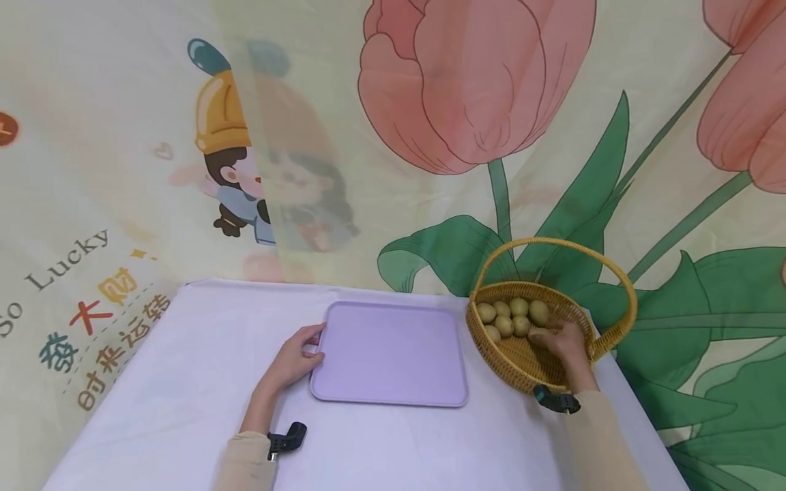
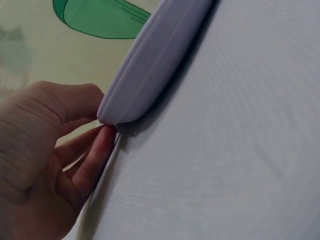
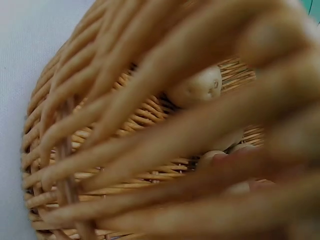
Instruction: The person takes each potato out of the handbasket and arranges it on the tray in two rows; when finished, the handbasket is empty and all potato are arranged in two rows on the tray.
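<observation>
My left hand [image 1: 296,360] holds the left edge of the lilac tray [image 1: 389,354], which lies on the white-covered table. In the left wrist view the thumb is at the tray's rim [image 2: 150,65] and the fingertips [image 2: 104,142] are tucked against its underside. Inside the wicker basket [image 1: 500,372], at the right, my right hand [image 1: 568,341] has its fingers curled at a potato beside the pile. Several small round potatoes [image 1: 503,326] sit together toward the basket's far left. The right wrist view shows one potato [image 3: 200,90] through the weave; blurred wicker hides most of the fingers.
The basket's tall arched handle [image 1: 568,244] leans over toward the right, beside my right forearm. White cloth [image 1: 393,447] covers the table, and a printed curtain [image 1: 319,123] with tulips hangs behind it. The table's right edge runs close by the basket.
</observation>
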Available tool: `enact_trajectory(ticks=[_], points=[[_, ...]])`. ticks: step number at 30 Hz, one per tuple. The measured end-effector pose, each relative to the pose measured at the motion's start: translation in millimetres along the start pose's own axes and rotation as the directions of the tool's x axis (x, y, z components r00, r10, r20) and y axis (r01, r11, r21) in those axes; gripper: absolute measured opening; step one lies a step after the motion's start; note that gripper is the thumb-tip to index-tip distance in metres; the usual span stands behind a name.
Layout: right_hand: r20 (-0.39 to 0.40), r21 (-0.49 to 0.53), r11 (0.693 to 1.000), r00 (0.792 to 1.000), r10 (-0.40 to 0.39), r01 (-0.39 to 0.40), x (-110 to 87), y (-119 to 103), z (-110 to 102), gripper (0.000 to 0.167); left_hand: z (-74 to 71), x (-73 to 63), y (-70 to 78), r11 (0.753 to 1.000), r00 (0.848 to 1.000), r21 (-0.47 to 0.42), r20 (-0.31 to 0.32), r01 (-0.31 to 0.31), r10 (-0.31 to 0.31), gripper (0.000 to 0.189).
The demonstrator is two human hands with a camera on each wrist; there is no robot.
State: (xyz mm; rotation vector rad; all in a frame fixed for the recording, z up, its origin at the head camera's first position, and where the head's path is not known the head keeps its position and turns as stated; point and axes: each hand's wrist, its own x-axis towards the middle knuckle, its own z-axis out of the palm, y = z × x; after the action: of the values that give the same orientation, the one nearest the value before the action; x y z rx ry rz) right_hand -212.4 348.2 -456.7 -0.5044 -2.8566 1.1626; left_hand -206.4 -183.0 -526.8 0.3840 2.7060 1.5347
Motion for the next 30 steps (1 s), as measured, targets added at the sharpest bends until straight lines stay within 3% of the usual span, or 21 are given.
enact_trajectory(ticks=[9, 14, 17, 23, 30], points=[[0.011, -0.021, 1.000, 1.000, 0.011, -0.011, -9.2, -4, -9, 0.065, 1.7, 0.9, -2.4, 1.000, 1.000, 0.004, -0.006, 0.012, -0.012, 0.062], [-0.029, -0.006, 1.000, 1.000, 0.006, -0.006, -15.1, -18, -11, 0.042, 0.0, 0.2, -1.3, 1.000, 1.000, 0.010, -0.014, 0.006, -0.006, 0.061], [-0.047, 0.014, 1.000, 0.999, -0.006, 0.006, -19.8, -29, -9, 0.036, 0.0, -0.2, -1.3, 1.000, 1.000, 0.009, -0.014, 0.001, -0.001, 0.060], [-0.017, 0.086, 0.995, 0.998, -0.056, 0.057, -29.0, -55, -4, 0.047, 0.6, -0.7, -1.6, 1.000, 1.000, 0.005, -0.014, 0.005, -0.005, 0.060], [0.014, 0.099, 0.991, 0.995, -0.095, 0.093, -34.2, -88, 4, 0.059, 0.4, 0.2, -0.8, 1.000, 1.000, -0.009, -0.021, -0.010, 0.010, 0.060]])
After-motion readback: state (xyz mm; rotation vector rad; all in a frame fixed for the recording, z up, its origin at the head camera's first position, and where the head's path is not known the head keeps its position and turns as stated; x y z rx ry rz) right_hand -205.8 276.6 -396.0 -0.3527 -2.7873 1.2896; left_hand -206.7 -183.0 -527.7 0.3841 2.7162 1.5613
